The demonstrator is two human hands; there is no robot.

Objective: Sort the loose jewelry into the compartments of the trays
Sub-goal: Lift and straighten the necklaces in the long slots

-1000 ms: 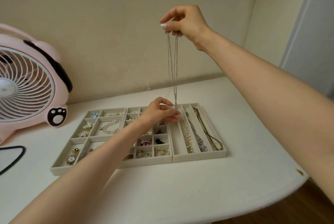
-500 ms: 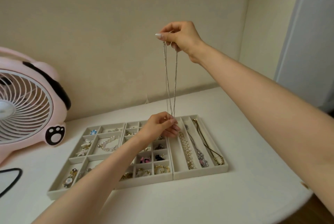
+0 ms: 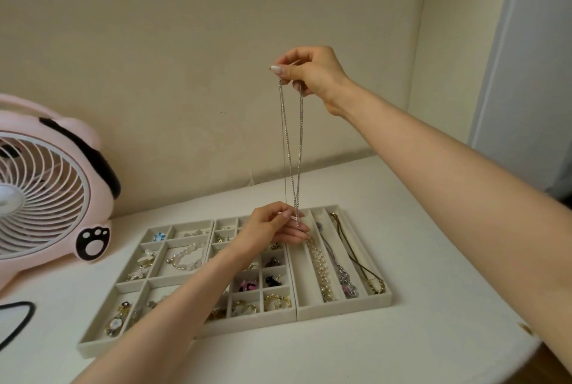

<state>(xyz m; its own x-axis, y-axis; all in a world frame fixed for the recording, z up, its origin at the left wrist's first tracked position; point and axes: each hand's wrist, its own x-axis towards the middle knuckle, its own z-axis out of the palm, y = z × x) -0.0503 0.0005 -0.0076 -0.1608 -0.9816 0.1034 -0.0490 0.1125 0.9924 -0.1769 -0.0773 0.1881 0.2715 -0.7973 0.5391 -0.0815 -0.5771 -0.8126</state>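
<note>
One silver chain necklace (image 3: 292,148) hangs doubled in the air. The right hand (image 3: 312,74) pinches its top at 12 o'clock and the left hand (image 3: 272,227) pinches its bottom at 6 o'clock, just above three trays (image 3: 247,332) on the bench (image 3: 402,340). The 3 o'clock tray's four long slots hold three necklaces (image 3: 320,269). One pink fan (image 3: 46,191) stands at 9 o'clock.

Silver chain necklace (image 3: 291,148) hanging doubled, taut, above beige compartment trays (image 3: 343,311)
</note>
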